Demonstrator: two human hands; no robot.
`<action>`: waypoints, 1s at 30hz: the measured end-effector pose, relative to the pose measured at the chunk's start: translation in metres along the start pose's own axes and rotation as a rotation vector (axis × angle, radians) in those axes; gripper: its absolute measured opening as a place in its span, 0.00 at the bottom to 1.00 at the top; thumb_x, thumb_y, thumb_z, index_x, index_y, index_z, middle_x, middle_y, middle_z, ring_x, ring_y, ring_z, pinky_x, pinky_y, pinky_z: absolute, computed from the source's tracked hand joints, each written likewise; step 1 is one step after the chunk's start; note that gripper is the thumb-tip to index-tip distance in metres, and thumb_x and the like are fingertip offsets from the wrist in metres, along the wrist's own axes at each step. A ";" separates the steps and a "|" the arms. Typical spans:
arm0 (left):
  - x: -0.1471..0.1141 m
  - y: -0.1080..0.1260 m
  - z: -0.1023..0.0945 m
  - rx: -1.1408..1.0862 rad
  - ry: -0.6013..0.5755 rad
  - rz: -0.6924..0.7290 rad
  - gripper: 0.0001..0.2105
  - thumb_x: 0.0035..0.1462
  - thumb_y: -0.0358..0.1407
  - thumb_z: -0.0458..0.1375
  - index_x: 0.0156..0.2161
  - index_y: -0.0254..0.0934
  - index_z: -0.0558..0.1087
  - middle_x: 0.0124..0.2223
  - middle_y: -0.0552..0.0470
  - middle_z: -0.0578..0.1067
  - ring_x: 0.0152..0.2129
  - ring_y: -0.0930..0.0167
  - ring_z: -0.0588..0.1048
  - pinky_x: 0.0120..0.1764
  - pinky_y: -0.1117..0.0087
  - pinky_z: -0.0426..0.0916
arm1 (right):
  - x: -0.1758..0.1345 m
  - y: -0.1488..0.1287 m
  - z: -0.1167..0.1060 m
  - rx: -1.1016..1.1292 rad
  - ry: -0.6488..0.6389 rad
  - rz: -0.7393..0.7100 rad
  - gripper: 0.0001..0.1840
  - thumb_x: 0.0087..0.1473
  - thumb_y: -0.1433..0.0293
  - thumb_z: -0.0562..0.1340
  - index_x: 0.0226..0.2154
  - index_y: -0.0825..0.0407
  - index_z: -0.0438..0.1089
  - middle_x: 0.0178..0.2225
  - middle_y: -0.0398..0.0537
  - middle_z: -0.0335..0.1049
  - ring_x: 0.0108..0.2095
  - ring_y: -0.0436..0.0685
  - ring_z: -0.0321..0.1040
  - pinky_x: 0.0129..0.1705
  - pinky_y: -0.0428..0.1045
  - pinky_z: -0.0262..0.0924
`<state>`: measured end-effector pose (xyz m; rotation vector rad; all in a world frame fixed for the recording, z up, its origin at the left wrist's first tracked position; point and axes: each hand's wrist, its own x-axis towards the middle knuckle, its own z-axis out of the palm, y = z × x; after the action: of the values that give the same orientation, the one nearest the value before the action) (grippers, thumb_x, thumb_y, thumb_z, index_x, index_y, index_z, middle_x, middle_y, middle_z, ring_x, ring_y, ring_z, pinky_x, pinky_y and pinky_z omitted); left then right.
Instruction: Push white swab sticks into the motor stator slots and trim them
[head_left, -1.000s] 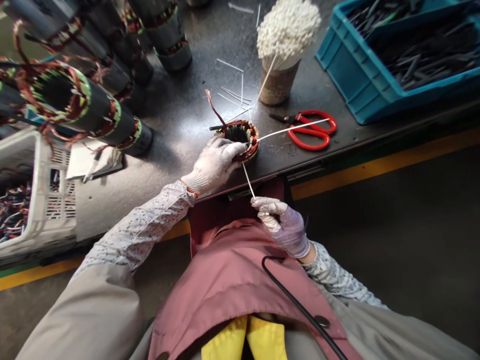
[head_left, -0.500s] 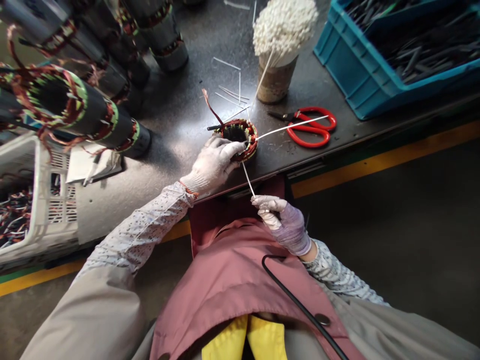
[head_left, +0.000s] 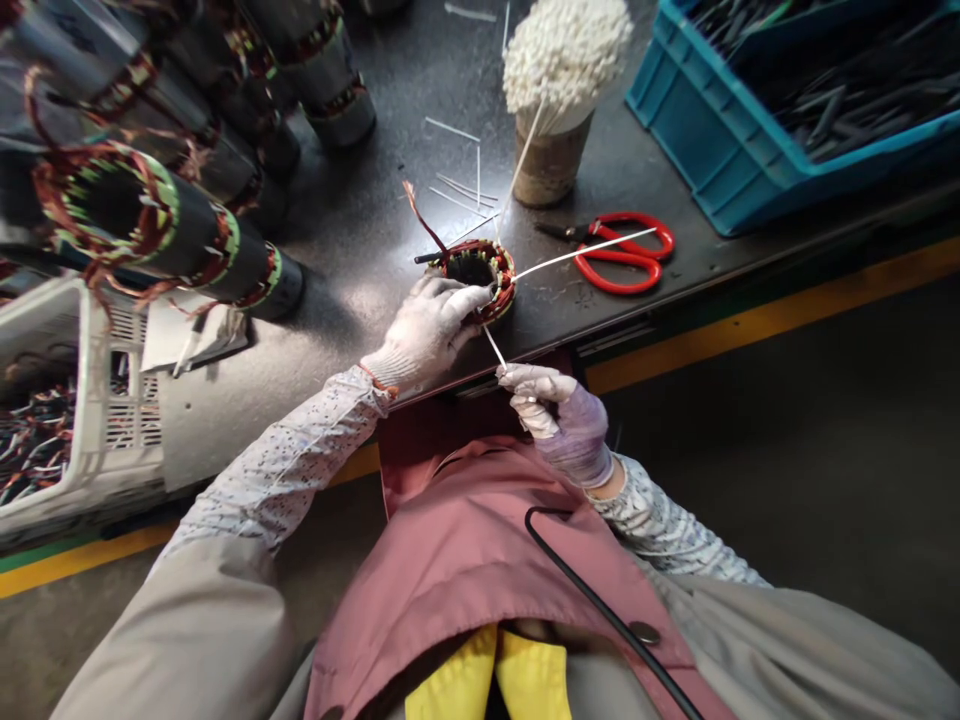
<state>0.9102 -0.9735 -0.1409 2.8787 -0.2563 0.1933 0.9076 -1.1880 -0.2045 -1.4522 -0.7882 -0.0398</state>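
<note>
A motor stator [head_left: 504,285] with copper windings stands near the front edge of the bench. My left hand [head_left: 439,315], in a white glove, is closed around its near left side, thumb over the rim. White lacing cord [head_left: 493,346] runs from the stator's near side to my right hand [head_left: 559,412], whose gloved fingertips pinch it just off the bench edge. Another white length of cord [head_left: 585,255] sticks out from the stator to the right, passing over red-handled scissors [head_left: 626,255]. A copper lead [head_left: 422,215] and a black sleeved lead rise at the stator's far left.
Behind stands a pot [head_left: 551,160] packed with white cords. A blue bin [head_left: 750,170] of black tubing pieces is at the right. Stacked stators [head_left: 247,255] and a white basket [head_left: 79,390] are on the left. Cut cord pieces [head_left: 461,190] lie on the bench.
My right hand has moved slightly up and left, closer to the stator, and the cord between them shows shorter. My left hand keeps its place on the stator.
</note>
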 end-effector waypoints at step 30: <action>-0.010 0.000 0.022 -0.114 0.361 0.052 0.12 0.65 0.38 0.52 0.41 0.47 0.79 0.41 0.54 0.82 0.44 0.69 0.79 0.54 0.57 0.62 | 0.086 0.019 0.008 -0.797 -0.132 -0.287 0.12 0.61 0.62 0.59 0.32 0.51 0.73 0.29 0.50 0.73 0.29 0.54 0.68 0.29 0.48 0.59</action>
<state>0.9032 -0.9772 -0.1633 2.6622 -0.2628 0.6748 0.9779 -1.1411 -0.1786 -2.0860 -1.1589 -0.5318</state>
